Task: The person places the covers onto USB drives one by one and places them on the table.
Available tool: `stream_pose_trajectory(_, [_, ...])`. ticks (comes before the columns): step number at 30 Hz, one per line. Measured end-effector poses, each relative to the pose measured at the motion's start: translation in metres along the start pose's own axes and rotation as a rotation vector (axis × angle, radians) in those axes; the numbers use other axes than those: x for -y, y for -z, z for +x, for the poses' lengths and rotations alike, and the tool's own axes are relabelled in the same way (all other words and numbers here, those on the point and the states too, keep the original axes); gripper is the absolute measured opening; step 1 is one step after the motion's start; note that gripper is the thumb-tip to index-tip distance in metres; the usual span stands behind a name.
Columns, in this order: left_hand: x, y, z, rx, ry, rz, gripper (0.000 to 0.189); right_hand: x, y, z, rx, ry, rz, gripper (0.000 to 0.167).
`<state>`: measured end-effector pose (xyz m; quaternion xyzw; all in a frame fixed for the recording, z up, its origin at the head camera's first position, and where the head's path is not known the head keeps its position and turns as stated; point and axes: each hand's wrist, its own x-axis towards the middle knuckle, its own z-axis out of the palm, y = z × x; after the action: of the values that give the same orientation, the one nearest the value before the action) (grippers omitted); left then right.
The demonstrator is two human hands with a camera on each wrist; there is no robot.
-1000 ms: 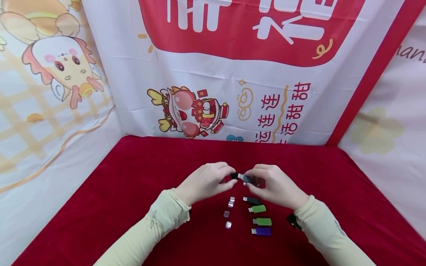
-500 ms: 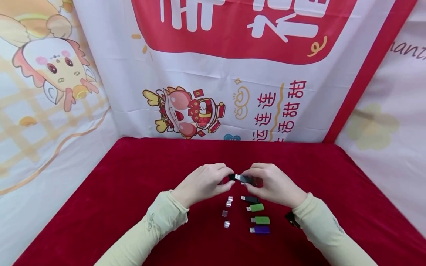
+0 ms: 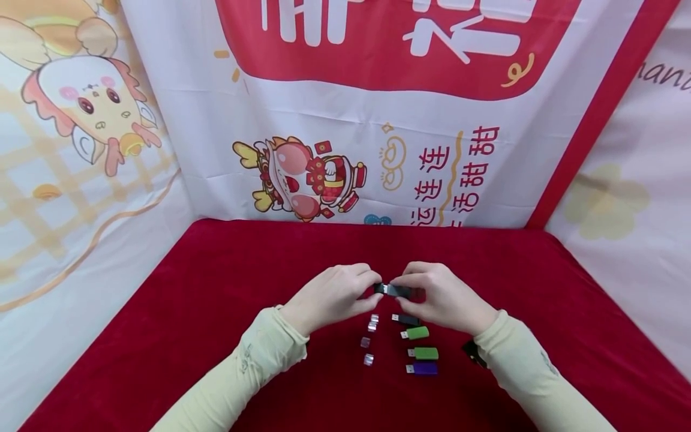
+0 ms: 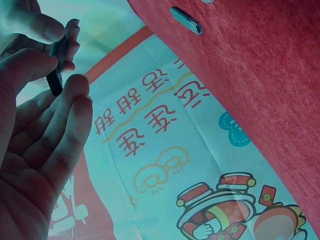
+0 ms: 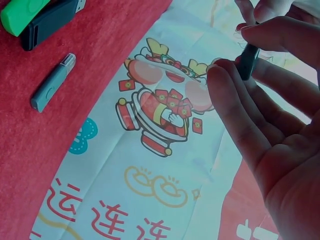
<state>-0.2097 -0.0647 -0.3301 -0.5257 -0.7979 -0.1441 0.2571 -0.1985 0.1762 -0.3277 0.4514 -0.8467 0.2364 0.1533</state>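
"Stick (image 3: 399,291): where, pointing how?"
"Over red cloth (image 3: 259,258), between left hand (image 3: 337,298) and right hand (image 3: 445,300); long axis left to right, plug (image 3: 385,289) leftward."
"Grip?"
"Right hand pinches the stick; left hand, a black cap (image 3: 379,288)."

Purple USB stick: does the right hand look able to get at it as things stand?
Probably not straight away: the right hand pinches a dark USB stick, though nothing covers the purple USB stick.
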Motion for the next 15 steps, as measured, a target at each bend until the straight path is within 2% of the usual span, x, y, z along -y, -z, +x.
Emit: stream_pose_trajectory(15, [-0.0030, -0.0031, 0.0000, 0.012, 0.007, -0.006, 0.015, 0.0002, -0.0003, 0.0005, -0.011, 0.031, 0.019, 0.023])
